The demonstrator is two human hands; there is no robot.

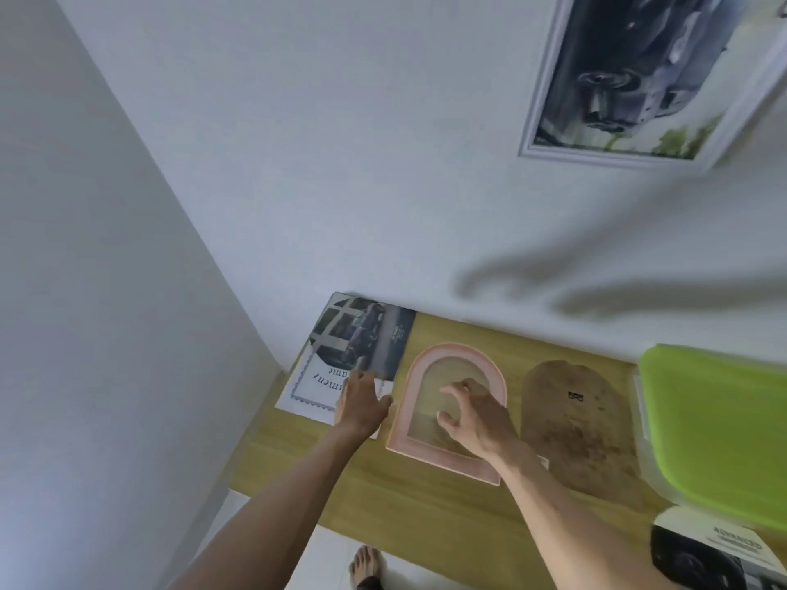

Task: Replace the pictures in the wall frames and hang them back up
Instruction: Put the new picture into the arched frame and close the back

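Observation:
A pink arched frame [415, 376] lies flat on the wooden table [426, 513]. My right hand [472, 417] hovers over the frame's opening with its fingers spread and curled, holding nothing. To the left, my left hand [362, 404] pinches the lower edge of a dark car picture [366, 334]. That picture lies on a white sheet with ornate lettering [313, 383]. The frame's brown arched backing board [575, 423] rests on the table to the right. A white rectangular frame with a car picture [630, 78] hangs on the wall above.
A lime-green lidded plastic box [715, 427] stands at the table's right end. Another car print [715, 551] lies at the lower right corner. The table sits in a wall corner on the left. A bare foot [366, 566] shows on the floor below.

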